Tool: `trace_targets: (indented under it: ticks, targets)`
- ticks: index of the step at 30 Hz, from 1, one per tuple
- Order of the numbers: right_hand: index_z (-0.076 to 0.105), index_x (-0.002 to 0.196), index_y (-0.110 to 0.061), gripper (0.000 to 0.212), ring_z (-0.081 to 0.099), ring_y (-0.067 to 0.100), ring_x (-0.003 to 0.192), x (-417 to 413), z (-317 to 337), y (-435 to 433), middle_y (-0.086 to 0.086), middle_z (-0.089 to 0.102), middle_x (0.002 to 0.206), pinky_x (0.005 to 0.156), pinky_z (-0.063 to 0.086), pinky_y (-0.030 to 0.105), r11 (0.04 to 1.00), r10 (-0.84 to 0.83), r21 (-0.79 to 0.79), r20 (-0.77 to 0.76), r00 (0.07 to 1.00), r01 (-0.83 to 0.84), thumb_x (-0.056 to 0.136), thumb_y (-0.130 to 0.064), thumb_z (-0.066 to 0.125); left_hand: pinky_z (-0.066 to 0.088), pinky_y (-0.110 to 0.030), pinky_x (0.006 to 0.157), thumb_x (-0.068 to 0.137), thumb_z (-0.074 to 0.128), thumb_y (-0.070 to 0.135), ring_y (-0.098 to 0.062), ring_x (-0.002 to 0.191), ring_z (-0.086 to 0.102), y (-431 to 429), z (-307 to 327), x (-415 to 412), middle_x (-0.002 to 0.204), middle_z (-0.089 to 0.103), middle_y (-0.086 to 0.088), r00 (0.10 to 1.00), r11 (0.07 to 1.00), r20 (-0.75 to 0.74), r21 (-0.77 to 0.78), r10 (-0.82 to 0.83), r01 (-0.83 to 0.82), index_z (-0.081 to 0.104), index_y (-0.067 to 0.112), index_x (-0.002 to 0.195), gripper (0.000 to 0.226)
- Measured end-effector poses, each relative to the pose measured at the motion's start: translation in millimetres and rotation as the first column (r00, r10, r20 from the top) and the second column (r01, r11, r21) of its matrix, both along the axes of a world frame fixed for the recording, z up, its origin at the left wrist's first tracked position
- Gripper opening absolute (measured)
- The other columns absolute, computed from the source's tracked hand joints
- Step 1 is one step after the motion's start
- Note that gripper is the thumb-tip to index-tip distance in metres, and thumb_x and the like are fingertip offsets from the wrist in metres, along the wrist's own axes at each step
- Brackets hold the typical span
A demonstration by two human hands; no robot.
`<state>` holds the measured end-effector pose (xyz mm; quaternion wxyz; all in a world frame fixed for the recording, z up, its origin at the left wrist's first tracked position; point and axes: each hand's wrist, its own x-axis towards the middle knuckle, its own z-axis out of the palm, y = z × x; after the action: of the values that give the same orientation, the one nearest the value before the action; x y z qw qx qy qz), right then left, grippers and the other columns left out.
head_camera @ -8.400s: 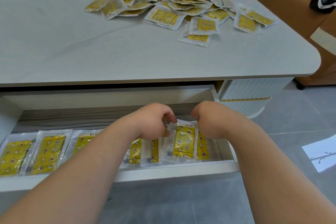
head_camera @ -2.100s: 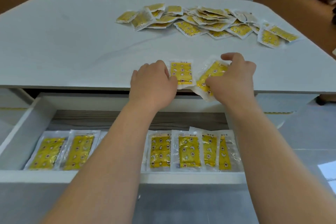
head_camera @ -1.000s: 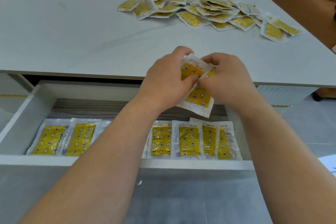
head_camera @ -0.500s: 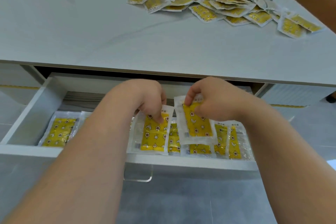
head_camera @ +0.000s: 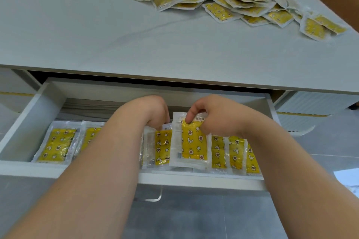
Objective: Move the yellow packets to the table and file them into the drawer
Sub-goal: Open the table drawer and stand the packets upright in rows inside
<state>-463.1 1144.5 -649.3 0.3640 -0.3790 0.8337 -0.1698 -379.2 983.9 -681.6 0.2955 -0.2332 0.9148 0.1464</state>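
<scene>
Just past the front rim of the open drawer [head_camera: 194,179], in the middle of the frame, the right hand [head_camera: 210,118] pinches the top edge of a raised packet [head_camera: 192,146] between thumb and curled fingers, holding it upright over the row of packets [head_camera: 56,145] lying flat inside. Just to its left, the left hand [head_camera: 155,110] is curled down and grips the top of a neighbouring packet [head_camera: 162,147] set in that row. Beyond, on the table [head_camera: 77,35], a loose pile of packets [head_camera: 242,4] spreads across the upper right.
</scene>
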Motion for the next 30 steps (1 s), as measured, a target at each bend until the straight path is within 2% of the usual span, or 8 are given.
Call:
trace_targets:
  ticks: [2, 6, 9, 12, 15, 24, 27, 30]
  targets:
    - [0.07, 0.095, -0.035, 0.045, 0.066, 0.021, 0.106, 1.9, -3.5, -3.0, -0.002, 0.064, 0.117, 0.086, 0.061, 0.04, 1.0, -0.013, 0.0, 0.022, 1.0, 0.013, 0.08, 0.007, 0.063, 0.05, -0.03, 0.098, 0.095, 0.067, 0.017, -0.019, 0.116, 0.062, 0.6, -2.5, -1.2, 0.129, 0.066, 0.004, 0.999, 0.999, 0.014, -0.024, -0.034, 0.035, 0.067, 0.022, 0.13, 0.035]
    - [0.07, 0.095, -0.035, 0.046, 0.07, 0.036, 0.099, 6.3, -11.7, -7.4, 0.007, 0.069, 0.113, 0.081, 0.059, 0.053, 1.0, 0.029, 0.001, 0.043, 0.999, -0.029, 0.079, 0.008, 0.063, 0.053, -0.034, 0.088, 0.089, 0.071, 0.017, -0.022, 0.101, 0.064, -3.0, -13.0, -5.3, 0.11, 0.069, 0.001, 1.0, 1.0, 0.018, -0.015, -0.015, 0.016, 0.071, 0.022, 0.122, 0.034]
    - [0.07, 0.098, -0.035, 0.045, 0.071, 0.031, 0.093, 8.7, -16.0, -9.8, 0.003, 0.068, 0.112, 0.076, 0.061, 0.05, 0.998, 0.063, 0.007, 0.026, 0.998, -0.063, 0.081, 0.006, 0.063, 0.05, -0.032, 0.085, 0.092, 0.063, 0.01, -0.022, 0.098, 0.061, -4.8, -15.7, -5.5, 0.114, 0.067, 0.0, 1.0, 1.0, 0.014, -0.001, -0.022, 0.022, 0.069, 0.025, 0.126, 0.037]
    - [0.069, 0.103, -0.036, 0.044, 0.068, 0.02, 0.087, 10.7, -20.1, -10.5, -0.004, 0.063, 0.121, 0.071, 0.062, 0.036, 0.994, 0.103, 0.023, 0.012, 0.995, -0.104, 0.085, 0.003, 0.065, 0.053, -0.035, 0.089, 0.092, 0.057, 0.007, -0.024, 0.102, 0.063, -5.1, -17.9, -6.1, 0.118, 0.068, -0.002, 0.998, 0.999, 0.023, -0.009, -0.05, 0.051, 0.069, 0.021, 0.126, 0.039]
    - [0.069, 0.115, -0.036, 0.043, 0.062, 0.017, 0.106, 9.0, -25.7, -9.8, -0.007, 0.058, 0.133, 0.078, 0.055, 0.027, 0.987, 0.152, 0.053, -0.03, 0.988, -0.151, 0.088, -0.004, 0.069, 0.053, -0.037, 0.093, 0.093, 0.054, 0.005, -0.026, 0.106, 0.064, -4.0, -17.7, -6.4, 0.121, 0.068, -0.005, 0.996, 0.996, 0.048, -0.032, -0.081, 0.083, 0.068, 0.017, 0.127, 0.038]
    - [0.056, 0.145, -0.022, 0.055, 0.056, 0.023, 0.128, 5.7, -20.2, -8.3, 0.002, 0.057, 0.145, 0.102, 0.048, 0.033, 0.972, 0.202, 0.16, -0.179, 0.963, -0.174, 0.094, -0.003, 0.053, 0.053, -0.039, 0.1, 0.092, 0.047, 0.0, -0.026, 0.115, 0.064, -5.6, -10.4, -4.8, 0.13, 0.065, -0.007, 0.995, 0.994, 0.067, -0.081, -0.069, 0.074, 0.069, 0.014, 0.127, 0.043]
    - [0.061, 0.139, -0.023, 0.056, 0.058, 0.022, 0.126, 3.4, -1.6, -8.2, 0.002, 0.061, 0.14, 0.102, 0.048, 0.031, 0.985, 0.147, 0.115, -0.192, 0.97, -0.126, 0.092, 0.005, 0.049, 0.053, -0.04, 0.099, 0.092, 0.048, 0.002, -0.026, 0.113, 0.064, -2.6, 10.2, -5.3, 0.126, 0.067, -0.006, 0.999, 0.998, 0.037, -0.065, -0.024, 0.026, 0.069, 0.013, 0.124, 0.04]
    - [0.075, 0.11, -0.026, 0.047, 0.066, 0.017, 0.107, -2.7, 19.5, -3.0, -0.002, 0.071, 0.115, 0.096, 0.055, 0.034, 0.997, 0.073, 0.011, -0.183, 0.98, -0.072, 0.089, 0.006, 0.049, 0.056, -0.04, 0.095, 0.094, 0.055, 0.007, -0.025, 0.103, 0.069, 4.8, 35.3, -5.2, 0.107, 0.075, -0.003, 0.998, 0.996, -0.042, 0.077, 0.046, -0.042, 0.076, 0.013, 0.108, 0.026]
